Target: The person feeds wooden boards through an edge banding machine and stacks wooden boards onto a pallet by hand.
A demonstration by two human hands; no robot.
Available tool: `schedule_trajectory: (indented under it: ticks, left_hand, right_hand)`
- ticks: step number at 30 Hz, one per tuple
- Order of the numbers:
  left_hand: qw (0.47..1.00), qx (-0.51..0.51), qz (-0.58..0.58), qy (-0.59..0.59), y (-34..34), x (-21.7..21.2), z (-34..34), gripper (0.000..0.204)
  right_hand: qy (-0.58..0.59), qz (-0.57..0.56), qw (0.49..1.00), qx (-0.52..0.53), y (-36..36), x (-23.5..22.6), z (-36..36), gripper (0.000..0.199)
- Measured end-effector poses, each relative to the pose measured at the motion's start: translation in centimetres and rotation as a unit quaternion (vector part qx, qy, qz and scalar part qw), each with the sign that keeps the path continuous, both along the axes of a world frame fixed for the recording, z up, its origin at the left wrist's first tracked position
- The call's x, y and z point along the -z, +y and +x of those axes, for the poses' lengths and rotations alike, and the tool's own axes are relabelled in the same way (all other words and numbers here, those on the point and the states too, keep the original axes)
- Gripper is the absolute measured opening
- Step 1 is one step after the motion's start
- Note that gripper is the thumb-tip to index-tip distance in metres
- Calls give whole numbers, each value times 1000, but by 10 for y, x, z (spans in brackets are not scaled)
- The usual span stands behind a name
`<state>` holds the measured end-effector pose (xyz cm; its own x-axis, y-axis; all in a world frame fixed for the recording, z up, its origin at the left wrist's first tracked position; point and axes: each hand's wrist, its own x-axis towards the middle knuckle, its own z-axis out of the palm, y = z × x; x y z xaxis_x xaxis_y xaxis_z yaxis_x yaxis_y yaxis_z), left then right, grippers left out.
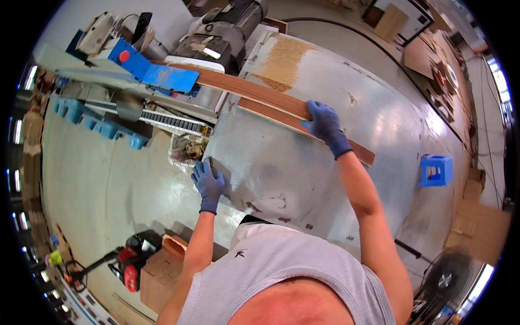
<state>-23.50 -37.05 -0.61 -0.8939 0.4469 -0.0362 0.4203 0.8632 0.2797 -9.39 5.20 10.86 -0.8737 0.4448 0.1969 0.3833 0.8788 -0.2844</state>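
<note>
Right hand (326, 127), fingers curled over the wooden plank (271, 97) at the tabletop's (303, 173) far edge; left hand (208, 183) flat, fingers spread, at its left edge.

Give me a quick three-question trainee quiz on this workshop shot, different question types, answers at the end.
1. True or false: the right hand rests on the wooden board.
2. The left hand presses on: A) the blue stool B) the metal table edge C) the motor
3. Fill in: both hands wear ____ gloves.

Key: 1 true; 2 B; 3 blue
</note>
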Motion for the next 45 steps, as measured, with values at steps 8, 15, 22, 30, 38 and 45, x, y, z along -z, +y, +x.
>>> schedule_trajectory:
  ticks: [8, 15, 22, 30, 38, 45]
  left_hand:
    - [993, -66, -24, 99, 74, -3, 98, 59]
    - [978, -97, -73, 170, 109, 6, 132, 57]
    - [990, -116, -27, 75, 124, -12, 137, 50]
    - [584, -219, 560, -546, 213, -61, 206, 59]
    - [393, -219, 627, -636, 269, -38, 240, 59]
    - [284, -161, 684, -652, 259, -37, 266, 62]
  right_hand:
    - [1, -45, 999, 6, 74, 19, 182, 55]
    - [-10, -27, 1000, 3, 97, 66, 236, 65]
    - [-50, 6, 998, -32, 95, 68, 225, 61]
    - [-20, 0, 999, -47, 33, -11, 276, 54]
    - [-68, -44, 996, -36, -3, -46, 343, 60]
    - [-105, -338, 935, -15, 3, -23, 371, 65]
